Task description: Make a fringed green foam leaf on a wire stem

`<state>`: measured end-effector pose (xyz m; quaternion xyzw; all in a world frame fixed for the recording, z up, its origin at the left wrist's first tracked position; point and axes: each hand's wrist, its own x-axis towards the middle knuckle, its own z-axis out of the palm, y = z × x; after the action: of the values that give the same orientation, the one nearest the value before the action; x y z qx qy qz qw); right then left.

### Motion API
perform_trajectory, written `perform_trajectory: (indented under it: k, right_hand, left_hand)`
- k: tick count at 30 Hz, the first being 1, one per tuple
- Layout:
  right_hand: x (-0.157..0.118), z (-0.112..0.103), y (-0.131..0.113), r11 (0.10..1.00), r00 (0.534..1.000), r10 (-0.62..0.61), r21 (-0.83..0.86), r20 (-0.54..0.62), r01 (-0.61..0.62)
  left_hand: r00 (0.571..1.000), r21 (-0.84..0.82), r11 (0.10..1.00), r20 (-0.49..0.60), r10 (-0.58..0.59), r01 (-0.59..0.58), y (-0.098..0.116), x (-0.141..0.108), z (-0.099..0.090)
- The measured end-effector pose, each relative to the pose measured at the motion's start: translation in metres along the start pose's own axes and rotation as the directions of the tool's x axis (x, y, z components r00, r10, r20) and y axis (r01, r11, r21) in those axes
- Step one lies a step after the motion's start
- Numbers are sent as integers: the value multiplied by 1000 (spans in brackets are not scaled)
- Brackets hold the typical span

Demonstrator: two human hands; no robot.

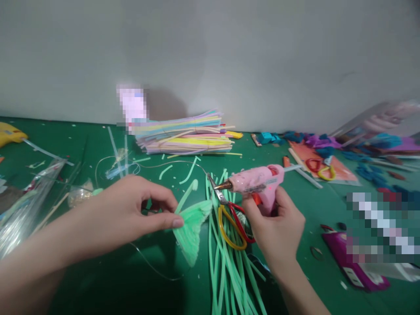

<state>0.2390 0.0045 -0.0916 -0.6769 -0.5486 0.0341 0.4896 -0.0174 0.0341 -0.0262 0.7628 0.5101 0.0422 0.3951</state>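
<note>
Pinched between the thumb and fingers of my left hand point(147, 210) is a light green fuzzy wing-shaped piece point(192, 229), seemingly made of pipe cleaners, with a strip sticking up behind it. My right hand point(274, 232) grips a pink hot glue gun point(257, 181) by its handle. Its metal nozzle points left, just above and right of the green piece, apart from it. A glue stick point(293, 168) pokes out of the gun's back. Under the gun lie scissors point(233, 229) with red and yellow handles, on a bunch of long green pipe cleaners point(226, 271).
A banded bundle of pastel pipe cleaners point(187, 133) lies at the back by the wall. Clear plastic packaging point(36, 210) and a yellow glue gun point(11, 134) are on the left. To the right are an orange packet point(337, 168), blue scraps point(370, 175) and a purple pouch point(354, 260).
</note>
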Motion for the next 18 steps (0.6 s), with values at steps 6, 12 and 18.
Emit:
perform_trajectory:
  k: [6, 12, 18]
  right_hand:
    - [0, -2, -1, 999, 998, -22, 35, 59, 20]
    - [0, 0, 0, 999, 998, -23, 28, 56, 21]
    - [3, 1, 1, 997, 996, -5, 78, 90, -2]
  left_hand:
    - [1000, 8, 1000, -23, -6, 6, 0, -4, -4]
    - [999, -11, 999, -6, 32, -32, 4, -1, -3]
    - [1000, -6, 1000, -10, 22, -22, 7, 0, -2]
